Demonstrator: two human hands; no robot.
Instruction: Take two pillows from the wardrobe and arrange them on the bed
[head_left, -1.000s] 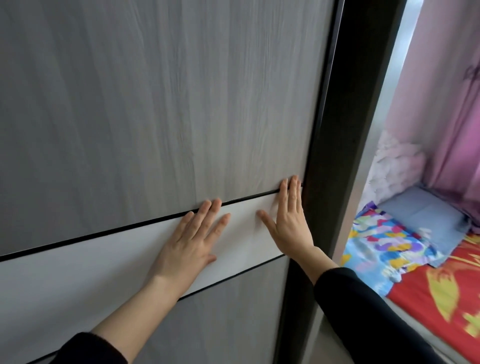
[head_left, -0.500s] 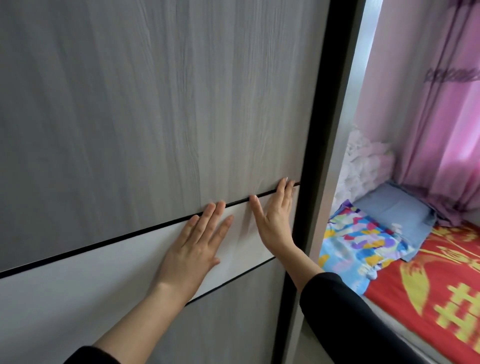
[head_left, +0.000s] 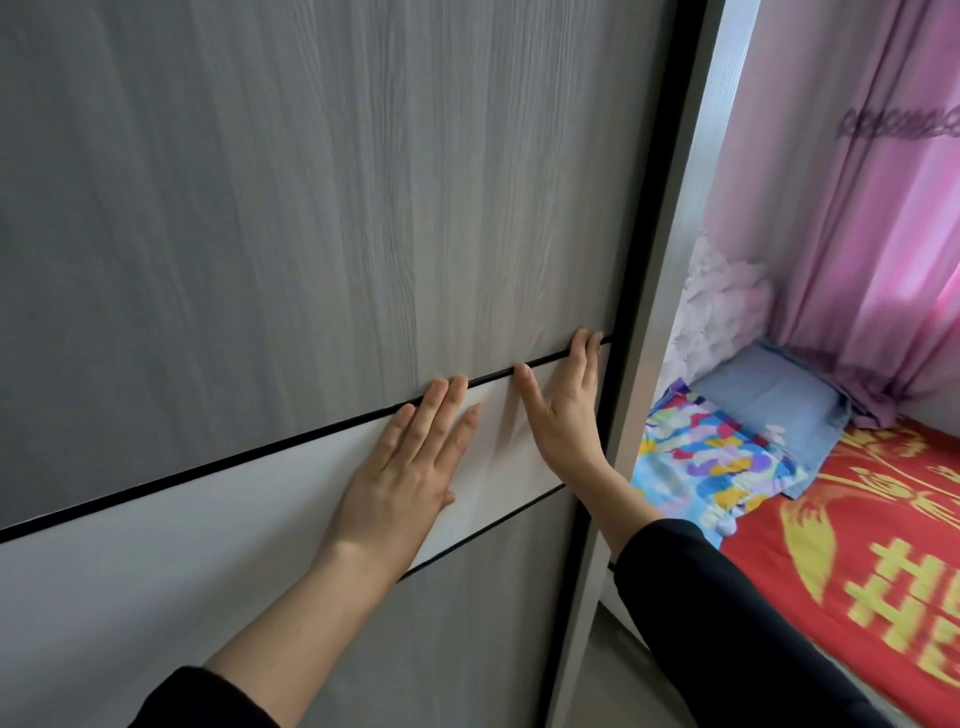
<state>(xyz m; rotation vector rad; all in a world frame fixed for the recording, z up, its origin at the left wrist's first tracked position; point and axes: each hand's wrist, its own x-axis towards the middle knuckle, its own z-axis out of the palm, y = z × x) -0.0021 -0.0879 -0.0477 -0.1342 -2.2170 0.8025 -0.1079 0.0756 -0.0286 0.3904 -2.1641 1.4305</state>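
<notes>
A grey wood-grain sliding wardrobe door (head_left: 311, 208) with a white band across it fills the left of the view. My left hand (head_left: 410, 467) lies flat on the white band with fingers spread. My right hand (head_left: 563, 410) presses flat beside it, fingertips near the door's black right edge (head_left: 644, 260). Neither hand holds anything. The bed (head_left: 857, 545) with a red and gold cover lies to the right. On it rest a colourful patterned pillow (head_left: 711, 462) and a blue pillow (head_left: 774, 400). The wardrobe's inside is hidden.
The wardrobe's grey side frame (head_left: 670, 312) stands just right of the door. Pink curtains (head_left: 883, 234) hang behind the bed. A white ruffled fabric (head_left: 722, 306) sits at the bed's head against the wall. A strip of floor (head_left: 618, 654) shows between wardrobe and bed.
Both hands have slid right with the door. The dark gap at the door's right edge has narrowed to almost nothing. More of the bed and curtain has come into view.
</notes>
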